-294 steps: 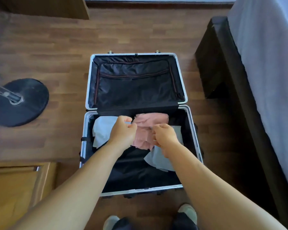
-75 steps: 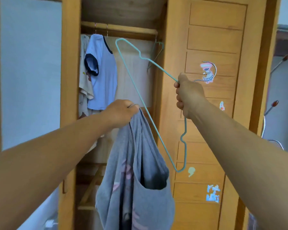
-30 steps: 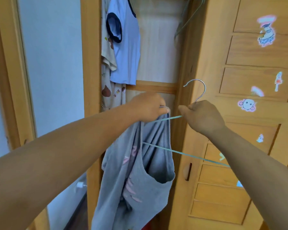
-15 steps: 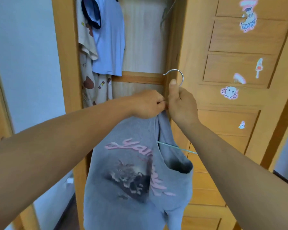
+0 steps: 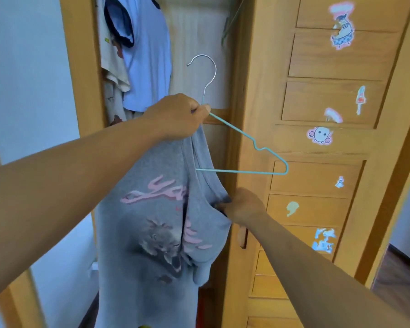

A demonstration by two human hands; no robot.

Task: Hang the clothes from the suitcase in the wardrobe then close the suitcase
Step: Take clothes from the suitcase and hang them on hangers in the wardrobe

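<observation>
head view: the grey t-shirt (image 5: 152,233) hangs from the left hand (image 5: 178,119), whose grip is closed round both the gathered collar and the neck of the teal wire hanger (image 5: 246,138). half a second ago both hands met at that neck; now the right hand (image 5: 243,205) has dropped below and to the right of the left grip, pinching the shirt's edge at an opening, probably a sleeve or the collar. the hanger's right shoulder and bar now stick out bare to the right of the cloth, so only one side looks threaded. my reading: the shirt is half on, and the right hand is set to pull the fabric over the bare shoulder before the hook (image 5: 204,67), just above the left grip, can go on the rail.

beyond the left grip stands the open wardrobe (image 5: 223,129), holding a light blue shirt (image 5: 147,67) and a printed pale garment (image 5: 111,74); its rail is out of frame. the suitcase is not in view.
</observation>
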